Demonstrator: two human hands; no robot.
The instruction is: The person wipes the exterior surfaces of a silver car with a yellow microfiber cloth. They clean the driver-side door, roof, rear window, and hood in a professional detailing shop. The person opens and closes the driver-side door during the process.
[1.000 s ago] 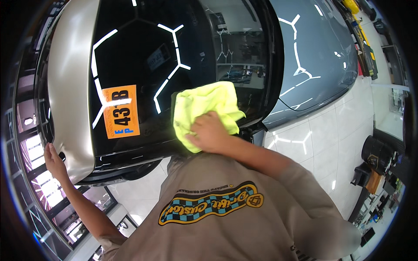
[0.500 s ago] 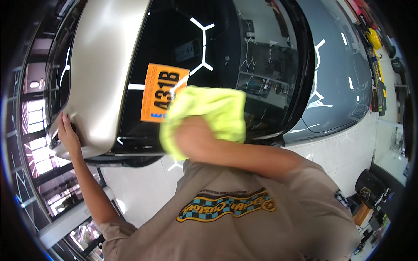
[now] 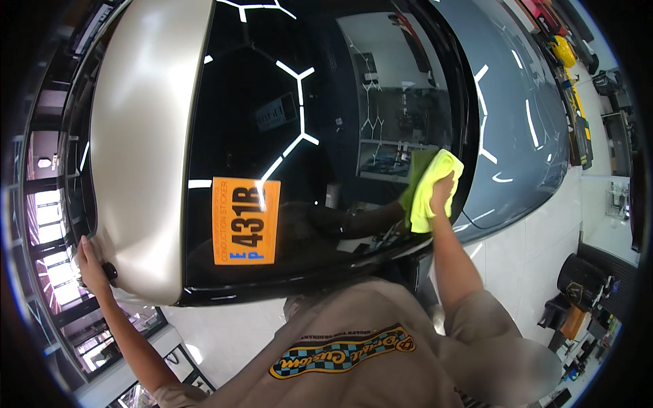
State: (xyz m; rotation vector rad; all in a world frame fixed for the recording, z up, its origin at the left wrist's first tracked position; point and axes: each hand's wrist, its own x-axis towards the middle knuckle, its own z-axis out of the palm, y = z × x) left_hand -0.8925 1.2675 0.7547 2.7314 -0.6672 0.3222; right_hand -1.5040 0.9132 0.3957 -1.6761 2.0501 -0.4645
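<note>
While your right hand [image 3: 443, 197] is clasping it, one yellow-green cloth [image 3: 423, 198] is lying against the windshield [image 3: 252, 149] at its right end: likely light, soft, limp, suiting a bunched handful. Your left hand [image 3: 94, 268] is resting at the silver panel [image 3: 141, 156], beyond the windshield's left end; its grip, cannot tell.

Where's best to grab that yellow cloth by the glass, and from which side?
Likely the bunched right-hand part of the yellow cloth, coming from the person's right: its folds gather there under the right hand, while its left side faces the dark glass.
</note>
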